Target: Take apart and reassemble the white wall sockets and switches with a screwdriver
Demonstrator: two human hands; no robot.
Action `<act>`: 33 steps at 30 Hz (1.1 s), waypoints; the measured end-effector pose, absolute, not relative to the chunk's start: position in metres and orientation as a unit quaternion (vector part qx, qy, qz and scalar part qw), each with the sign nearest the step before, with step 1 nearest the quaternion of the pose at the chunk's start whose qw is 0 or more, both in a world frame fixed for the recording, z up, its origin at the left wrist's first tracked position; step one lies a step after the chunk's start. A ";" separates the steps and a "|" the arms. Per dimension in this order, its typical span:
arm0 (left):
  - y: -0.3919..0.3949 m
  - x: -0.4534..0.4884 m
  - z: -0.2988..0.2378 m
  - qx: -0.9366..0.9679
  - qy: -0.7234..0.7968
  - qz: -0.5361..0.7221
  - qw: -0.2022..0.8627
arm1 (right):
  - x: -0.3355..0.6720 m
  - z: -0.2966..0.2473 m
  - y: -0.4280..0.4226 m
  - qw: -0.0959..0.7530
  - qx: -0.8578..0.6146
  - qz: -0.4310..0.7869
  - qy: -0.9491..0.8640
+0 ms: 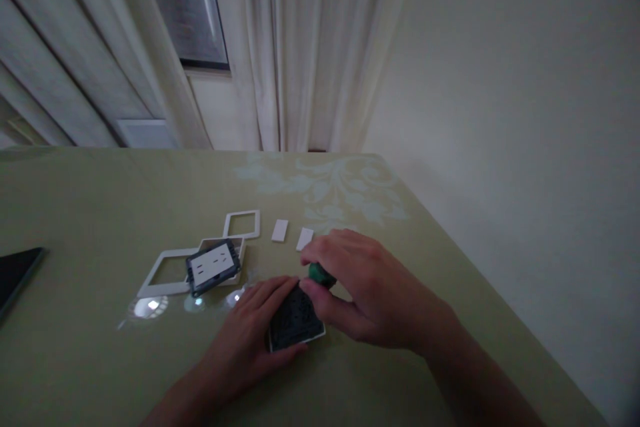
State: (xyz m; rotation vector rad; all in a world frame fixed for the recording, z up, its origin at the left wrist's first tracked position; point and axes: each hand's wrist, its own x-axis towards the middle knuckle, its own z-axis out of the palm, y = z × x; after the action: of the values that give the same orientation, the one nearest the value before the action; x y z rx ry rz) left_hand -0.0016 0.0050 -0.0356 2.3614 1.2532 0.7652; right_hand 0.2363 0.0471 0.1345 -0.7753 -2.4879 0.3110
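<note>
My left hand (260,327) grips the left side of a wall socket or switch panel (296,320), thumb along its near edge and fingers at its far left. The panel's dark back faces up, with a thin white rim showing below. In my right hand (365,287), thumb and fingers are closed around the green and black handle of what looks like a screwdriver (320,275), held upright over the panel's far right part. Its shaft and tip are hidden. Two small white rectangular covers, a left one (280,230) and a right one (305,239), lie just beyond my right hand.
Left of my hands, a white socket module (214,265) with a dark frame leans on a white box (242,260). A large white frame (167,290) and a smaller one (242,213) lie beside it. A dark flat object (20,273) sits far left. A wall (525,147) borders the table's right.
</note>
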 end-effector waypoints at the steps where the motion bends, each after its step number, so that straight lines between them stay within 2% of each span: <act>1: 0.005 -0.001 -0.036 0.837 0.443 0.267 0.177 | 0.235 0.132 0.047 0.267 -0.327 0.105 -0.900; 3: 0.006 -0.001 -0.036 0.840 0.443 0.261 0.170 | 0.231 0.129 0.046 0.281 -0.410 0.077 -0.865; 5: 0.007 0.000 -0.036 0.843 0.443 0.258 0.165 | 0.229 0.129 0.045 0.273 -0.426 0.062 -0.860; 9: 0.009 0.003 -0.035 0.842 0.440 0.260 0.173 | 0.235 0.138 0.041 0.230 -0.316 0.088 -0.916; 12: 0.012 0.003 -0.034 0.837 0.442 0.266 0.184 | 0.241 0.148 0.041 0.202 -0.293 0.125 -0.926; 17: 0.016 0.004 -0.035 0.842 0.424 0.267 0.198 | 0.236 0.151 0.053 0.150 -0.431 0.068 -0.887; 23: 0.020 0.007 -0.040 0.840 0.414 0.285 0.206 | 0.240 0.160 0.060 0.102 -0.218 0.100 -0.965; 25: 0.021 0.008 -0.040 0.840 0.409 0.287 0.210 | 0.243 0.163 0.057 0.087 -0.234 0.072 -0.966; 29: 0.024 0.009 -0.036 0.844 0.400 0.285 0.218 | 0.242 0.162 0.053 0.078 -0.371 -0.005 -0.925; 33: 0.025 0.010 -0.033 0.844 0.396 0.290 0.217 | 0.243 0.162 0.049 0.084 -0.280 0.012 -0.956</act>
State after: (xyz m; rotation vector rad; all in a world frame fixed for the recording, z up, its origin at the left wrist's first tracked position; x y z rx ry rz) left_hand 0.0098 0.0248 -0.0335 2.3372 1.0981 0.8022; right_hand 0.2431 0.0488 0.1617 -0.8364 -2.8529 0.0368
